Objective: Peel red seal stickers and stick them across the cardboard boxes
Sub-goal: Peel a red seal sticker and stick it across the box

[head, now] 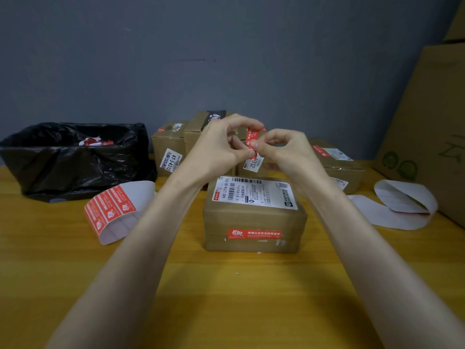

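Both hands are raised above the middle cardboard box (254,217), which has a white shipping label on top and a red seal sticker (254,234) on its front face. My left hand (221,144) and my right hand (284,149) pinch one small red seal sticker (253,137) between their fingertips, held upright in the air. A curled backing sheet (113,210) with several red stickers lies left of the box.
A black-lined bin (75,157) with red and white scraps stands at the back left. Several cardboard boxes (173,147) line the back. A curled white backing strip (402,205) lies at right beside a large leaning carton (432,117). All sit on a yellow wooden table (226,298).
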`<action>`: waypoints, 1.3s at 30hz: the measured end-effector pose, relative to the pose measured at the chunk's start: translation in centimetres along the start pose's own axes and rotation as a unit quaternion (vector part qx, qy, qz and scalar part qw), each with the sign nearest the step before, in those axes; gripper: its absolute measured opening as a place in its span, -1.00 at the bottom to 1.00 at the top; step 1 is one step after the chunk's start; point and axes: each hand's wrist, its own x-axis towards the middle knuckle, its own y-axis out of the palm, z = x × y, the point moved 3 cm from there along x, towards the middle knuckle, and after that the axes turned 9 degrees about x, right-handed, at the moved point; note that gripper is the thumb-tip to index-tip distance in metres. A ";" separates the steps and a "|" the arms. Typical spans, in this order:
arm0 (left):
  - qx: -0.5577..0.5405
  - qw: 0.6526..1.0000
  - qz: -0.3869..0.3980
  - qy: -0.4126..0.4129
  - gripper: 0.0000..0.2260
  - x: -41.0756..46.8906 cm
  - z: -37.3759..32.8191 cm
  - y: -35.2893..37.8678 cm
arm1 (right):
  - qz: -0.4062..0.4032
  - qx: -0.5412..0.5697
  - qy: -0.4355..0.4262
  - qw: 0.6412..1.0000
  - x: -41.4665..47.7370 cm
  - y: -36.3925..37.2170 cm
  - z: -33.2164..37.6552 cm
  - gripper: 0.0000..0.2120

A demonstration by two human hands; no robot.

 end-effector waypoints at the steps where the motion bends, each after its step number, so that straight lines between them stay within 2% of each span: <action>1: -0.001 1.000 0.000 0.001 -0.65 0.0 0.1 0.0 | -0.003 0.001 -0.003 1.000 0.0 0.0 0.0 -0.86; 10: 0.000 1.000 0.007 0.005 -0.63 0.0 0.5 0.4 | 0.005 0.005 0.028 1.000 -0.3 0.2 -0.2 -0.91; 16: -0.018 1.000 0.003 0.014 -0.65 0.0 0.3 0.3 | 0.033 0.064 0.061 0.996 -0.3 0.2 -0.1 -0.97; 21: -0.030 0.998 0.035 -0.032 -0.61 0.1 0.4 0.0 | 0.052 0.107 0.077 0.990 -0.4 0.2 0.5 -0.91; 24: -0.002 0.998 0.039 -0.049 -0.63 0.1 0.5 0.0 | 0.035 0.068 0.057 0.995 -0.4 0.2 0.5 -0.91; 28: 0.024 0.996 -0.021 -0.083 -0.81 0.4 0.8 0.4 | -0.009 0.051 0.028 0.998 -0.3 0.4 0.3 -0.89; 31: 0.022 0.993 -0.054 -0.107 -0.88 0.4 0.9 0.8 | -0.046 0.030 0.025 0.998 -0.2 0.1 0.2 -0.80; 34: 0.008 0.988 -0.066 -0.141 -0.86 0.5 1.0 0.6 | -0.067 -0.015 -0.029 0.997 -0.6 0.3 0.8 -0.85; 36: -0.035 0.983 -0.065 -0.170 -0.84 0.4 1.2 0.2 | -0.073 -0.038 -0.075 0.994 -1.0 0.6 1.3 -0.77; 39: -0.040 0.982 -0.054 -0.176 -0.91 0.0 1.4 -0.7 | -0.073 -0.060 -0.122 0.988 -1.3 1.5 1.5 -0.72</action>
